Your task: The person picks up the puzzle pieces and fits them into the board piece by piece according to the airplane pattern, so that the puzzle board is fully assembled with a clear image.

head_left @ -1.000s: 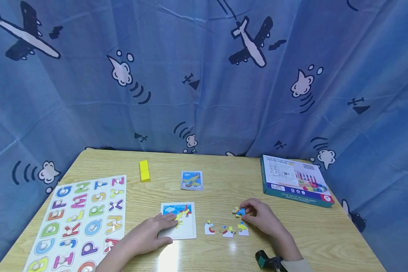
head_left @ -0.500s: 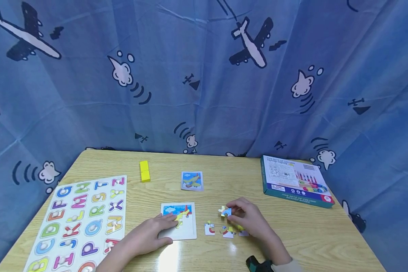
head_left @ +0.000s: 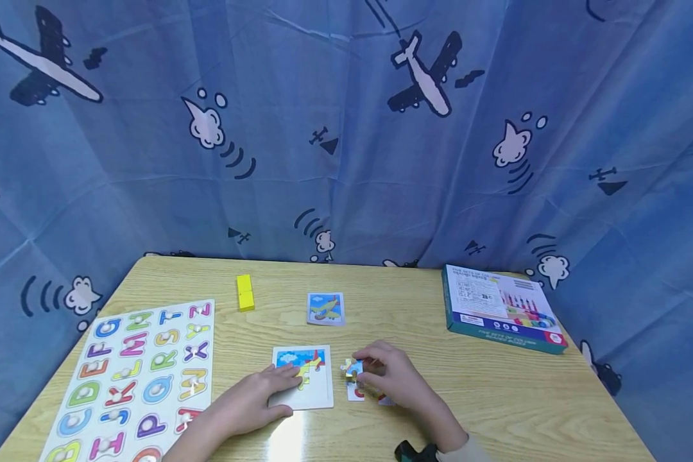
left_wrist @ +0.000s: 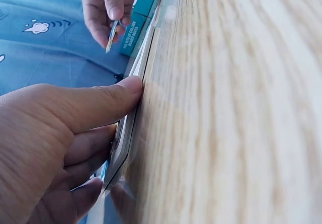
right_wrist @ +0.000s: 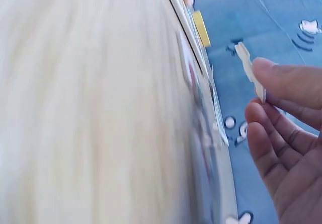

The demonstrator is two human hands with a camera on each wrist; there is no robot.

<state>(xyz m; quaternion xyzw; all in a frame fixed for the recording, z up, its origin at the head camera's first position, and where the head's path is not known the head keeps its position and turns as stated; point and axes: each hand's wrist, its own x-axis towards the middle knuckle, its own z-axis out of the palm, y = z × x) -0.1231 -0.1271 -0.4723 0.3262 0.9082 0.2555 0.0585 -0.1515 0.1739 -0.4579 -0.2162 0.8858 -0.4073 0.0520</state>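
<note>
In the head view, my left hand (head_left: 251,403) rests on the left part of a white-framed jigsaw puzzle board (head_left: 319,396), its thumb at the near-left corner. Pieces of an airplane picture fill the board's upper part. My right hand (head_left: 397,380) pinches a blue and yellow puzzle piece (head_left: 353,369) between thumb and fingers, above the table just right of the board. The right wrist view has this piece (right_wrist: 250,70) edge-on, off the table. Below it lies a loose puzzle piece (head_left: 355,393); another loose piece (head_left: 384,400) is partly covered by the right hand.
A small airplane picture card (head_left: 326,308) lies behind the board. Yellow blocks (head_left: 245,292) stand at the back left. An alphabet peg board (head_left: 135,378) covers the left side of the table. At the back right lies a green-edged box (head_left: 502,308).
My right hand has carried the pinched piece leftward, from beyond the loose pieces to close beside the puzzle board. The left hand has stayed in place.
</note>
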